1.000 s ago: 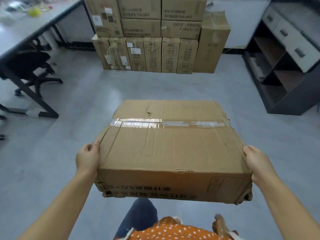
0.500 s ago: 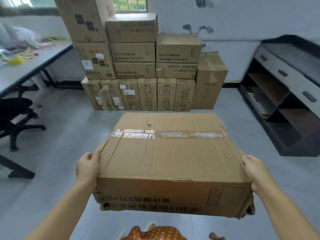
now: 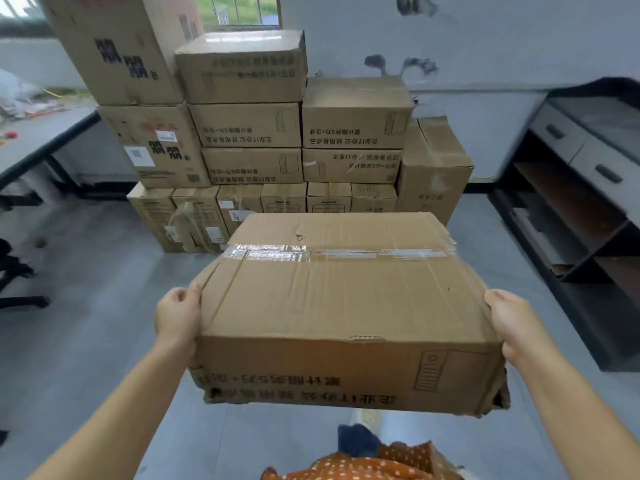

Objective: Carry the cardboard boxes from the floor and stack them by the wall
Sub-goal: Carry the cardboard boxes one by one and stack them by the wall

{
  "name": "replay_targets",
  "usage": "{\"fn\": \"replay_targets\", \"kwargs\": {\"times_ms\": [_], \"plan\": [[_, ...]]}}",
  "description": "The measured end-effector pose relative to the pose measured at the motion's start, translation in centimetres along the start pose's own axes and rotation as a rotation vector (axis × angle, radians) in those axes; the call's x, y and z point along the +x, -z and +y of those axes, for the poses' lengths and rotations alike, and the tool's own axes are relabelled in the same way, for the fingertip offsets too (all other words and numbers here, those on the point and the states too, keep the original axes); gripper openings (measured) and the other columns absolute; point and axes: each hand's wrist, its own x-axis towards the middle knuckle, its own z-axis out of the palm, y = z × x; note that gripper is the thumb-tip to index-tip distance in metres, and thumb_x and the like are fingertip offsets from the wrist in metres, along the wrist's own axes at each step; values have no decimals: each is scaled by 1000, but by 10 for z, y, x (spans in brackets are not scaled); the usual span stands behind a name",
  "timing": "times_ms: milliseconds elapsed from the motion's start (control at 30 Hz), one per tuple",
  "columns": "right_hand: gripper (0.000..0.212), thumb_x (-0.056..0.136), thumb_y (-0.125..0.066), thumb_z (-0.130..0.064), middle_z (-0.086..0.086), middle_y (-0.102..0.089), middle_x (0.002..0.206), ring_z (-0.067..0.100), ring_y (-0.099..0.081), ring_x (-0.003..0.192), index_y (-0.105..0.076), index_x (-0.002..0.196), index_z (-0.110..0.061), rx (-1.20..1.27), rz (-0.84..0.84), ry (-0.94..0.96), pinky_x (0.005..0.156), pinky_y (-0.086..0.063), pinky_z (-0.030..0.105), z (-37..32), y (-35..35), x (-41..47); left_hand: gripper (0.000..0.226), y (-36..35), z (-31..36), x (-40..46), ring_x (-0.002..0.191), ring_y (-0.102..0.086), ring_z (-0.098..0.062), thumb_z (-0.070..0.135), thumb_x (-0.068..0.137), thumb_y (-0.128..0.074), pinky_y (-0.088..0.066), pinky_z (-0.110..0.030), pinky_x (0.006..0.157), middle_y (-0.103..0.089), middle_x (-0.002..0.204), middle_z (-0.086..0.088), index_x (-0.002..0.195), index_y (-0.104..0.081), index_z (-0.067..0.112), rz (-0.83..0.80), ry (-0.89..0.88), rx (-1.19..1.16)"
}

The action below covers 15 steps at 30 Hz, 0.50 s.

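Box [image 3: 341, 299], one of many here, is held off the floor [image 3: 97, 306] in front of the person, a strip of clear tape [image 3: 332, 253] running across its top. Two hands carry it: the left hand [image 3: 177, 315] grips the box's left edge with curled fingers, thumb on the top corner, and the right hand [image 3: 512, 322] grasps the right edge the same way.

Beyond the box, against the wall [image 3: 485, 46], stands the stack [image 3: 277, 140]. Its bottom row shows six narrow cartons set upright, partly hidden behind the box. Above them lie two large cartons on the left, one on the other, then three flat ones piled in the middle and two flat ones right of those. One tall carton [image 3: 433, 168] stands at the stack's right end, touching it.

Right of the stack is one dark cabinet [image 3: 581, 188] with two drawers and open shelves. Left of the stack is one table [image 3: 31, 147].
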Motion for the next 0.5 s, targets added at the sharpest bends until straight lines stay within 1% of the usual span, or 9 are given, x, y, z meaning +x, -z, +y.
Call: {"fn": "replay_targets", "kwargs": {"times_ms": [33, 67, 167, 267, 300, 367, 433, 467, 500], "plan": [[27, 98, -37, -16, 14, -45, 83, 24, -42, 72, -49, 78, -1, -1, 2, 6, 66, -28, 32, -12, -3, 23, 35, -18, 10, 15, 73, -42, -25, 36, 97, -47, -32, -37, 66, -47, 82, -17, 87, -56, 4, 0, 1, -6], [28, 98, -37, -16, 16, -45, 82, 25, -43, 71, -48, 77, -1, -3, 8, 14, 65, -28, 32, -26, -5, 46, 35, -37, 21, 29, 73, -42, -25, 36, 97, -47, -32, -36, 65, -47, 82, -17, 87, -56, 4, 1, 4, -13], [33, 98, -37, -18, 29, -44, 85, 36, -48, 76, -50, 94, 12, -3, 28, 47, 71, -27, 33, -75, -3, 114, 41, -93, 65, 70, 69, -42, -25, 35, 98, -48, -30, -35, 61, -47, 76, -17, 85, -56, -3, 1, -5, -46], [35, 99, -38, -19, 37, -47, 93, 25, -41, 77, -50, 102, 14, 6, 48, 98, 72, -26, 34, -127, 1, 173, 36, -142, 110, 104, 65, -37, -21, 34, 97, -48, -26, -34, 58, -41, 72, -12, 78, -50, 4, 6, -34, -119], [34, 99, -39, -20, 38, -46, 94, 25, -42, 77, -51, 99, 12, 9, 53, 107, 72, -27, 34, -143, 1, 189, 33, -155, 123, 115, 65, -36, -20, 34, 97, -48, -26, -34, 58, -40, 72, -12, 80, -50, 6, 8, -38, -143], [32, 100, -39, -21, 34, -53, 96, 33, -51, 78, -53, 94, 7, 24, 56, 122, 73, -29, 34, -176, 0, 222, 30, -179, 149, 139, 65, -37, -20, 34, 97, -49, -28, -34, 57, -41, 73, -11, 81, -51, 9, 8, -43, -186], [33, 100, -40, -20, 34, -56, 112, 37, -55, 84, -54, 103, 10, 32, 66, 155, 74, -33, 34, -211, -4, 258, 31, -202, 177, 167, 67, -40, -19, 35, 97, -49, -31, -34, 58, -45, 73, -8, 81, -51, 8, -1, -51, -213], [34, 100, -40, -19, 33, -55, 117, 36, -56, 86, -53, 108, 11, 30, 81, 176, 75, -35, 35, -229, -7, 276, 31, -214, 191, 183, 67, -40, -19, 35, 97, -49, -31, -34, 58, -45, 73, -7, 81, -51, 7, -3, -54, -224], [35, 100, -40, -18, 33, -53, 120, 40, -57, 91, -52, 112, 12, 26, 99, 192, 76, -38, 37, -247, -11, 292, 32, -226, 205, 199, 67, -39, -19, 34, 97, -49, -30, -34, 58, -44, 72, -7, 80, -51, 7, -5, -64, -239]]}}
